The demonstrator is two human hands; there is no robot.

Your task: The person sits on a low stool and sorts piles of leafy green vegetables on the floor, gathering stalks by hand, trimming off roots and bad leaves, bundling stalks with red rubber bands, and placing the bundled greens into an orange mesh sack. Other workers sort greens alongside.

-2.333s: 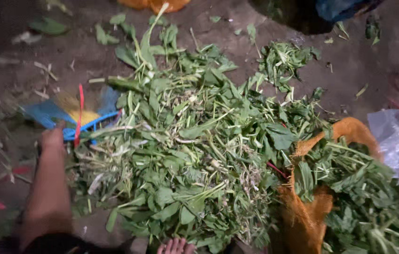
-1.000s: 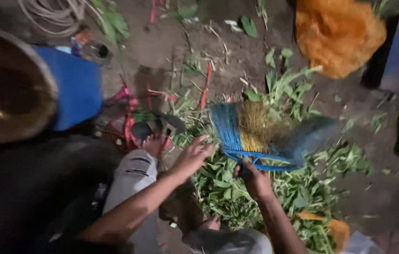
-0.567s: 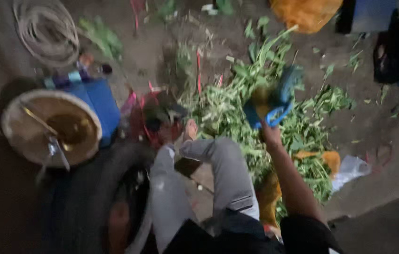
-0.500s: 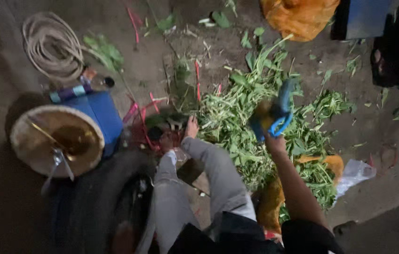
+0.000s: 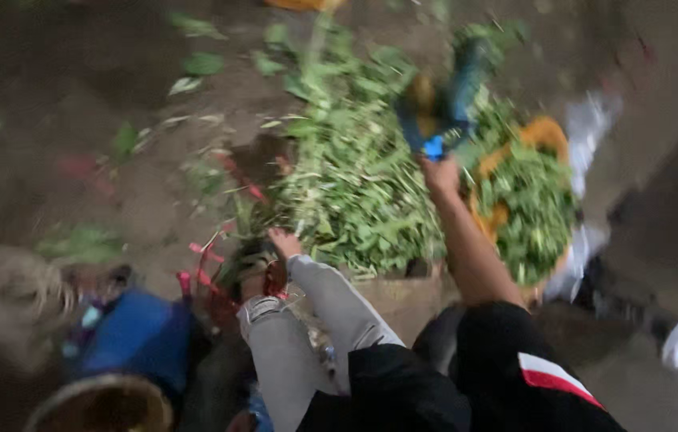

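You have one view only, from the camera on your head, so no second view shares the scene. It looks steeply down over your own body at the bare dirt floor (image 5: 99, 120). Your grey-trousered bent legs (image 5: 307, 336) and black sleeve fill the bottom edge, very near the lens. The loose heap of cut green leaves and stalks (image 5: 355, 184) lies farther off, in the upper middle. Your right hand (image 5: 441, 172) reaches out over it. The whole frame is blurred.
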